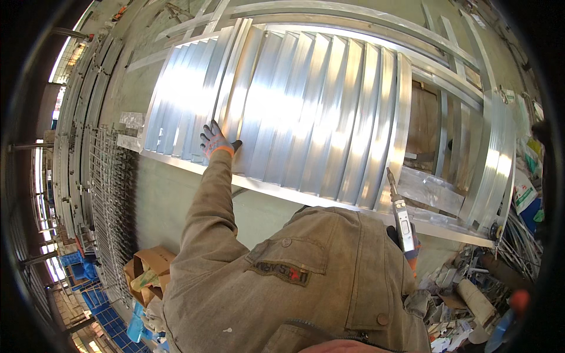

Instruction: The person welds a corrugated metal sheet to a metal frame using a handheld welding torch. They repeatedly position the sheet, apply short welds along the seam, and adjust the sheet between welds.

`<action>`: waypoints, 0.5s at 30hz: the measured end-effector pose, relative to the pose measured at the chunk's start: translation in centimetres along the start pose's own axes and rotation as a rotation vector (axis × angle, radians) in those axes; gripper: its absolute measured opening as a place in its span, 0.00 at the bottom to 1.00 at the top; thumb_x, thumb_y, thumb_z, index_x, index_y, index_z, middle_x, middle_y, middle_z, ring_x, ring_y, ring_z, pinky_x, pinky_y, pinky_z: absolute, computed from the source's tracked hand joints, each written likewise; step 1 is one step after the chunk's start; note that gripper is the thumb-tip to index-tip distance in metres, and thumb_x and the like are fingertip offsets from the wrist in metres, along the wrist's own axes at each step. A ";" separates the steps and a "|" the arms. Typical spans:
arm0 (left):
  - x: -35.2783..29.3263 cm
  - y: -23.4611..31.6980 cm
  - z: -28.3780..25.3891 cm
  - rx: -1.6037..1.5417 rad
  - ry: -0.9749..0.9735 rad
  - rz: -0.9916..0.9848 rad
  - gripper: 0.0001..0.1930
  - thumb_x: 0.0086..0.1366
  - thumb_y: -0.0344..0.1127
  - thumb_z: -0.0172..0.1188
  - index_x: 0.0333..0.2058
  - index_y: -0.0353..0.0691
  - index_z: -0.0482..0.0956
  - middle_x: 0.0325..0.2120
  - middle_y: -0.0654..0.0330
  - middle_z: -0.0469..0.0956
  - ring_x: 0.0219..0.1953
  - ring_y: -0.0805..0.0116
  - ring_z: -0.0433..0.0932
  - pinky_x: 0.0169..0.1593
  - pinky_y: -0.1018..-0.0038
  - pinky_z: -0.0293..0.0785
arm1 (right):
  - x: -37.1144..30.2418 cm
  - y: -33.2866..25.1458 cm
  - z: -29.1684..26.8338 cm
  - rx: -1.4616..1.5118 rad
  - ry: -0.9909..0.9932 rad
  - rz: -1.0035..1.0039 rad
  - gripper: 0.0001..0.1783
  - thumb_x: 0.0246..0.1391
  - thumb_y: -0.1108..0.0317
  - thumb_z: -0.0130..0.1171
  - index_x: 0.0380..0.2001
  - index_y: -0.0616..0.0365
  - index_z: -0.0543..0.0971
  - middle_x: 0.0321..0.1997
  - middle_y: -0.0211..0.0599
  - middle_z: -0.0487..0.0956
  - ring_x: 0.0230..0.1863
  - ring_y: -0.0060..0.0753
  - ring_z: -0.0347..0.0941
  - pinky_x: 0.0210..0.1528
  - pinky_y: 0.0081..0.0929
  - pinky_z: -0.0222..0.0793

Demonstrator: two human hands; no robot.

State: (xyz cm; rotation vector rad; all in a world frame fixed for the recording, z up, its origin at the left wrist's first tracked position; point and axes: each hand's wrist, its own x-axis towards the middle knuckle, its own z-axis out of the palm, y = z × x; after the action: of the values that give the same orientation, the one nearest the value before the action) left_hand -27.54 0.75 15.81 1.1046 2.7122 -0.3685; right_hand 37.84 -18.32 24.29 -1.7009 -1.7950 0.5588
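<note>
My left hand (218, 141), in a grey glove with an orange cuff, lies with its fingers spread on the slatted metal panel (282, 117). It touches the panel near a raised upright strip (232, 76). On the right, close to my body, my right hand (411, 259) grips a silver long-nosed hand tool (402, 220). Most of that hand is hidden behind the tool and my jacket. The tool's narrow tip points away from me, beside the panel's right end. Shiny parallel slats fill much of the panel's frame (265, 187).
Open metal framing (453, 117) continues to the right of the slats, with clear plastic film (426, 189) over part of it. Long metal profiles (88, 135) are racked at the left. A cardboard box (147, 267) stands at lower left; scrap and offcuts (471, 294) crowd the lower right.
</note>
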 end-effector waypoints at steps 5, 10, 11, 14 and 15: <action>4.4 -4.2 0.5 -0.103 0.014 0.186 0.72 0.54 0.63 0.84 0.87 0.52 0.45 0.84 0.50 0.58 0.80 0.39 0.66 0.79 0.49 0.68 | -1.0 -1.4 1.3 0.016 0.026 0.028 0.19 0.68 0.60 0.73 0.56 0.56 0.83 0.46 0.49 0.88 0.42 0.59 0.86 0.42 0.45 0.81; 9.1 -8.4 2.4 -0.184 -0.055 0.152 0.64 0.63 0.66 0.75 0.87 0.49 0.45 0.83 0.49 0.60 0.80 0.39 0.65 0.80 0.54 0.68 | -2.4 -2.2 2.7 0.034 0.031 0.058 0.19 0.69 0.60 0.72 0.57 0.56 0.83 0.47 0.49 0.88 0.44 0.60 0.86 0.43 0.46 0.81; 9.5 -8.7 2.9 -0.219 -0.044 0.154 0.64 0.62 0.69 0.73 0.87 0.50 0.47 0.84 0.49 0.58 0.82 0.40 0.62 0.81 0.53 0.66 | -2.6 -2.3 3.1 0.037 0.031 0.062 0.19 0.69 0.60 0.72 0.58 0.55 0.83 0.47 0.49 0.88 0.44 0.60 0.87 0.43 0.46 0.81; 9.8 -9.3 4.5 -0.225 0.102 0.110 0.67 0.59 0.72 0.76 0.86 0.52 0.48 0.85 0.50 0.56 0.84 0.42 0.57 0.83 0.51 0.63 | -3.3 -2.6 3.2 0.052 0.031 0.080 0.20 0.69 0.60 0.72 0.58 0.55 0.83 0.48 0.49 0.88 0.45 0.60 0.87 0.44 0.46 0.82; 10.3 -9.4 4.8 -0.238 0.104 0.089 0.69 0.56 0.74 0.77 0.86 0.54 0.49 0.85 0.48 0.54 0.84 0.40 0.55 0.83 0.49 0.61 | -3.4 -2.7 3.5 0.048 0.030 0.089 0.20 0.69 0.60 0.72 0.59 0.55 0.83 0.48 0.49 0.88 0.45 0.60 0.87 0.44 0.46 0.82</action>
State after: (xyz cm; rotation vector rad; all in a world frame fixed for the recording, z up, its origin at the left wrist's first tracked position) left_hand -41.04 -0.46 9.96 1.1998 2.6934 0.0263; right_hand 33.49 -21.58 23.02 -1.7544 -1.6778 0.6059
